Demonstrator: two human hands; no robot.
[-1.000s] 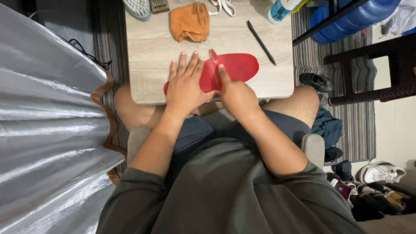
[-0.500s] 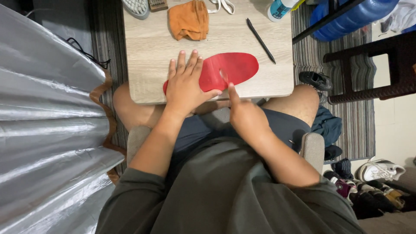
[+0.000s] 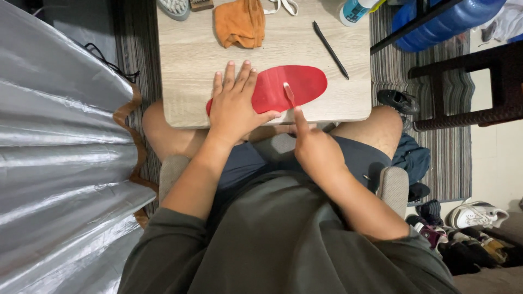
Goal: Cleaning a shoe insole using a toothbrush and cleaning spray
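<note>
Seen from above, the left hand lies flat, fingers spread, pinning a red insole near the table's front edge; the right hand pinches a raised strip, best peeled slowly, low.

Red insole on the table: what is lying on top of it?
The left hand lies flat over the red insole's near end, hiding that part. The right hand pinches a thin strip rising from its middle. The rest is bare.

white-teal labelled bottle, table's far edge
</note>
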